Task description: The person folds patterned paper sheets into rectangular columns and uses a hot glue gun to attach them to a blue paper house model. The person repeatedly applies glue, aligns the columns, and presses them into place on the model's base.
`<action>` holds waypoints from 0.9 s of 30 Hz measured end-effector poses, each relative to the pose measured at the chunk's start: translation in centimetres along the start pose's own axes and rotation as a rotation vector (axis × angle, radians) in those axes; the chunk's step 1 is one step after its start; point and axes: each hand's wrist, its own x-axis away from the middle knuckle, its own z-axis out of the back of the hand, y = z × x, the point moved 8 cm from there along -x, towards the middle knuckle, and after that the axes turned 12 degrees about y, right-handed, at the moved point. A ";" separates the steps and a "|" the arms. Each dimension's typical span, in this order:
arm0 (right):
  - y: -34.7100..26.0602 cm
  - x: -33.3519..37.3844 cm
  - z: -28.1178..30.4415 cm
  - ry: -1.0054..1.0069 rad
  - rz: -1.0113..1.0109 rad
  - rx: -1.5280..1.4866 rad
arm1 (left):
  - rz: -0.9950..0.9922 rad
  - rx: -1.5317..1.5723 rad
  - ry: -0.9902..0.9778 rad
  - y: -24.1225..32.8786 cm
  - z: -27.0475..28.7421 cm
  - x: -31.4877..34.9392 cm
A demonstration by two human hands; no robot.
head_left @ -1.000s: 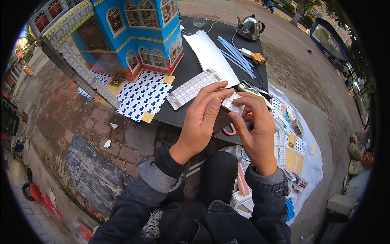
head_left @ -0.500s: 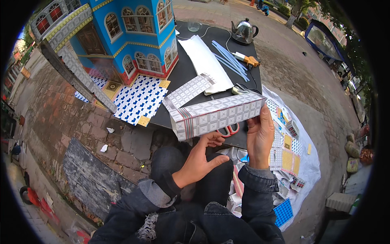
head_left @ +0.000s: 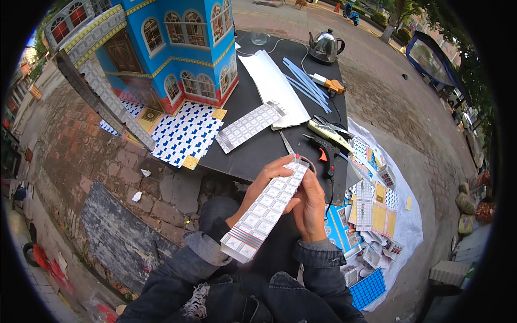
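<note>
Table (head_left: 247, 161), black, stands amid outdoor paving (head_left: 116, 167); left hand (head_left: 260, 186) and right hand (head_left: 311, 209) grasp a patterned strip (head_left: 266, 211).

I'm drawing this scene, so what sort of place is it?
Probably an outdoor work spot near a street: brick paving, a blue scooter and a black table with a model house.

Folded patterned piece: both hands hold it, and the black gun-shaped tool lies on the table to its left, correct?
Wrong side: the head view shows the black gun-shaped tool on the table right of the folded patterned piece, held in both hands.
</note>
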 end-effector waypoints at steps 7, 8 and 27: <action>1.6 -0.3 -3.9 -0.156 0.053 0.467 | 0.456 0.100 0.259 -2.5 6.2 1.0; 2.1 -0.7 -4.9 -0.175 0.111 0.604 | 0.378 -0.030 0.272 -2.2 7.6 0.8; -1.3 -18.8 -9.7 0.078 0.195 0.854 | 0.621 -0.005 0.497 -7.0 17.8 2.7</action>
